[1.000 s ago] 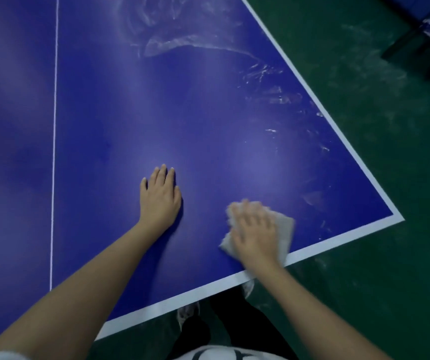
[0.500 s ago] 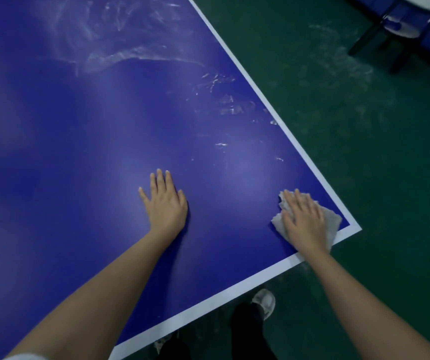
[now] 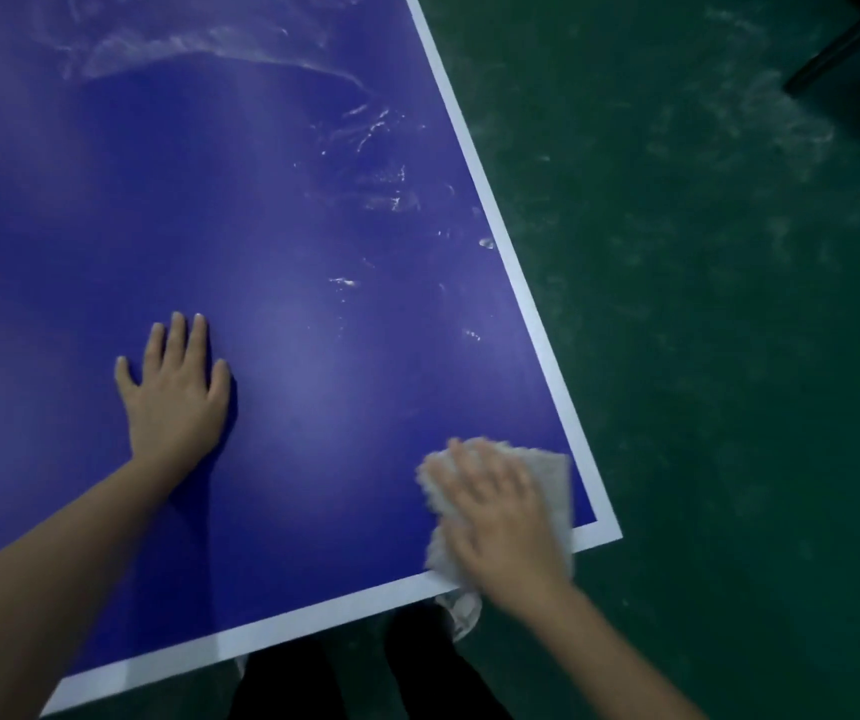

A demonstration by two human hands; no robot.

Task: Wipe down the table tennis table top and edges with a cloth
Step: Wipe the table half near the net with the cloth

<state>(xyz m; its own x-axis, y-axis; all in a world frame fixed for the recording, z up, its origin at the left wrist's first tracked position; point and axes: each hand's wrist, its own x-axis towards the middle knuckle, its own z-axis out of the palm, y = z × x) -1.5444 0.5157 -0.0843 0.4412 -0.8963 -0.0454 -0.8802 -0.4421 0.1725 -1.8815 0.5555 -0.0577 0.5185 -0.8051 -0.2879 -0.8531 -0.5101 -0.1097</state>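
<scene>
Blue table top [image 3: 261, 200] fills most of our view, and the change on it is small but telling. A second ago our right hand [image 3: 500, 511] worked the cloth [image 3: 547, 475] further along the near side, away from the corner. Half a second ago it had swept out to the corner. Now it is blurred with motion just inside that corner, and the cloth's lower edge laps over the white border line [image 3: 521, 283] on the near side. The hand lies flat on the cloth with its fingers spread. As far as the blur lets us judge, it is pressing and pushing it, not clutching it.

Our left hand [image 3: 173, 392] has not shifted. It rests palm down on the bare blue surface with straight fingers, grasping nothing and well apart from the cloth, and it seems to brace us.

We judge that this corner patch is nearly done. Pale smears [image 3: 375, 189] still show further up, along the right-hand border and across the far part of the top. So the wiping has much ground left there, and we see no sign yet that the edges have been wiped.
</scene>
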